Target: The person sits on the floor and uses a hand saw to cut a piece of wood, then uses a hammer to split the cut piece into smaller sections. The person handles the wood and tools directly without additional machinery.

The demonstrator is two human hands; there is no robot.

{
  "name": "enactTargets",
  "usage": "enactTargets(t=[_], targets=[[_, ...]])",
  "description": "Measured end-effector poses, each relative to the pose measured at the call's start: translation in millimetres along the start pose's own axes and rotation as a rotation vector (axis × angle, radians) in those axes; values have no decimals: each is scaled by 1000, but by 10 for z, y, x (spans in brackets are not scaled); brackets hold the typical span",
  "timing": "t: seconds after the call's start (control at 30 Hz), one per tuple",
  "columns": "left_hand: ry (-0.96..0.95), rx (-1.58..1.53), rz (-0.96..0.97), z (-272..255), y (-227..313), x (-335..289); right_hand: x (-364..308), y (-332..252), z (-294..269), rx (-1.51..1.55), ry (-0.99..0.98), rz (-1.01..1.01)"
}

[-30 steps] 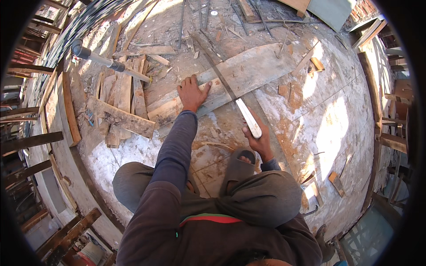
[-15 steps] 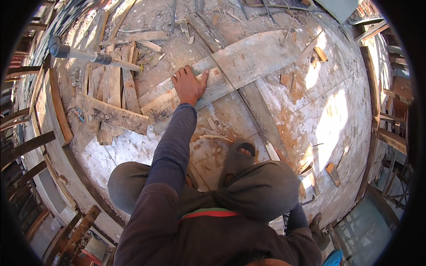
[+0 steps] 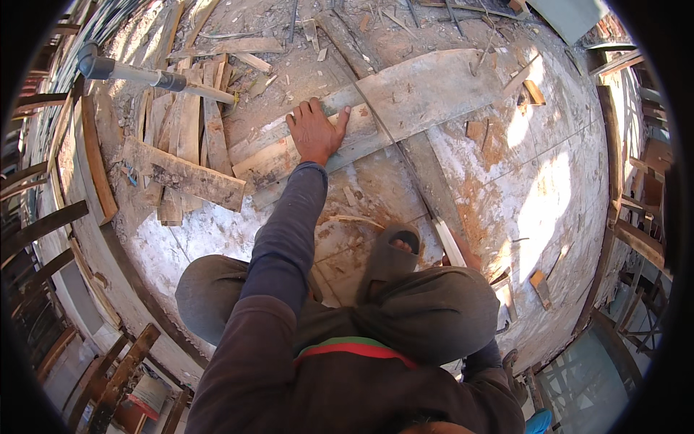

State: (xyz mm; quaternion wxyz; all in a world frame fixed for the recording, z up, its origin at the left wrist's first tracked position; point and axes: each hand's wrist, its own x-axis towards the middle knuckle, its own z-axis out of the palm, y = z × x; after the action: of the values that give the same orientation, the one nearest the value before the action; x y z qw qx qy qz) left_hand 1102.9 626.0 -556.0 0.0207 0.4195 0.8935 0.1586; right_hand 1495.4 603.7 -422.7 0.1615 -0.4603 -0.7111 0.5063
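Observation:
My left hand [image 3: 316,134] lies flat with fingers spread on a narrow wooden plank [image 3: 264,166], pressing it over a wider grey board [image 3: 441,90]. A handsaw [image 3: 399,148] with a long thin blade, seen edge-on, crosses at the plank's right end. Its pale handle [image 3: 450,243] points back toward my right knee. My right hand [image 3: 470,254] is closed around that handle, mostly hidden by the knee. Close to the blade, a dark timber [image 3: 426,170] runs under the wide board. My sandalled foot [image 3: 394,253] stands on the floor left of the handle.
A pile of wood offcuts [image 3: 184,137] lies at the left, beside a grey pipe [image 3: 134,74] with an elbow. Small wood scraps [image 3: 540,288] are scattered on the dusty tiled floor at the right. Timber edging [image 3: 97,163] bounds the left side.
The saw handle and my right hand have moved a little forward, showing more from behind the knee. My left hand stays on the plank. The whole view has shifted slightly.

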Motion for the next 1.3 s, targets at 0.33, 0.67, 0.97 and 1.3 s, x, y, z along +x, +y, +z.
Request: enactTargets(t=[0.33,0.67,0.97,1.3], targets=[[-21,-18,-3,-51,89,52,1437,-391,726,49,42,-265],[19,16,-9,-11,11,-21,-174,34,-94,13,3,43],[-10,-40,-1,-76,62,74,1459,-294,777,25,16,-258],[-13,7,4,28,-2,-20,289,269,141,285,-22,-2]])
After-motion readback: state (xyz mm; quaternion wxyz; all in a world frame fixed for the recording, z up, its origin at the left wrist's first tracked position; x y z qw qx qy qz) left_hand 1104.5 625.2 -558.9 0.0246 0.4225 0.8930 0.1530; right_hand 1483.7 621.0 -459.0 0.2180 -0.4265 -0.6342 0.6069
